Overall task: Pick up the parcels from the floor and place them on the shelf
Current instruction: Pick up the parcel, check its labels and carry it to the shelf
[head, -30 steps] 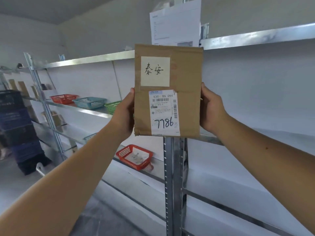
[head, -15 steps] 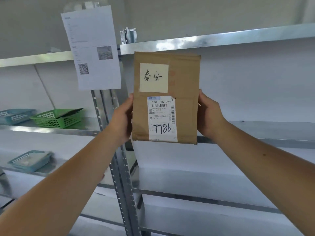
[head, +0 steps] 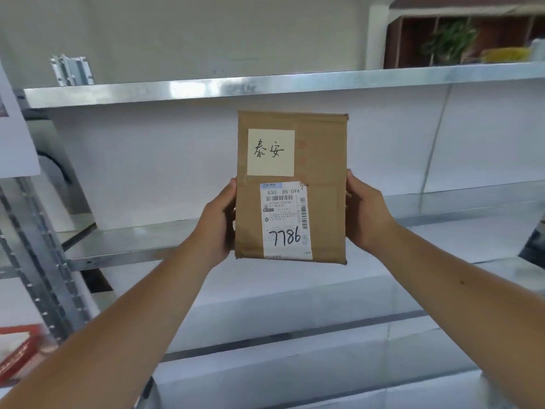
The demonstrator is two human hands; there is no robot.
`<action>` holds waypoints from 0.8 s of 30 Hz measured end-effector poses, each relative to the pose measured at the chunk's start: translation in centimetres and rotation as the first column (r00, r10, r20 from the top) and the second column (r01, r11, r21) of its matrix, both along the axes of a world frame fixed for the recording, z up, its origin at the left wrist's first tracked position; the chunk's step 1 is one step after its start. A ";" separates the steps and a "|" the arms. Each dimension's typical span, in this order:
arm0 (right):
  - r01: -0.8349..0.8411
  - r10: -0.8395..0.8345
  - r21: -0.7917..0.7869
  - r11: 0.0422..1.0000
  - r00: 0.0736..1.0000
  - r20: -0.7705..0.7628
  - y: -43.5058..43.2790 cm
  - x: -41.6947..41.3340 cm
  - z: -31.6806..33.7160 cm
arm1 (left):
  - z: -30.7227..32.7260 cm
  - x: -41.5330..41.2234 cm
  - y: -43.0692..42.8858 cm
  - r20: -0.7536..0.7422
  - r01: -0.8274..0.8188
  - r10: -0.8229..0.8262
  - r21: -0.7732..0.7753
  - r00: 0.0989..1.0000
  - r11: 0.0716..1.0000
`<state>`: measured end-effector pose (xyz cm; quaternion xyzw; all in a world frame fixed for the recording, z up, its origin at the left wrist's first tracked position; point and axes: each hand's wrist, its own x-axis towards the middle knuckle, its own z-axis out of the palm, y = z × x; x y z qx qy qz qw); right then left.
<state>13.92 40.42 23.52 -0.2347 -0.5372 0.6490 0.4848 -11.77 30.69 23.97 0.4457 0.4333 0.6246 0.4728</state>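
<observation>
A flat brown cardboard parcel (head: 321, 172) is held upright in front of me, with a yellow note and a white shipping label marked 7786 on its face. My left hand (head: 216, 221) grips its left edge and my right hand (head: 367, 214) grips its right edge. Behind it runs a metal shelf (head: 141, 246) with a white back panel. The parcel's lower edge hangs about level with that shelf's front lip, in the air.
A higher shelf board (head: 206, 88) crosses above the parcel and lower boards sit below. A perforated steel upright (head: 38, 261) stands at the left with a white paper sheet (head: 14, 137) on it. A red basket (head: 20, 349) shows at lower left.
My view has swung right along the shelving: the upright and the paper sheet slid to the left edge, the green and blue baskets left view. Both hands still hold the parcel the same way.
</observation>
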 end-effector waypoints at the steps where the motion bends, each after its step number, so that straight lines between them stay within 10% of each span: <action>1: 0.020 -0.020 -0.006 1.000 1.000 -0.014 0.0 1.9 -0.3 | -0.2 1.7 0.7 -0.005 0.025 -0.025 0.001 1.000 1.000; 24: 0.546 -0.567 -0.239 0.803 0.823 -0.024 -2.9 33.1 -6.6 | -4.7 33.1 11.8 -0.039 0.503 -0.512 -0.129 0.858 0.854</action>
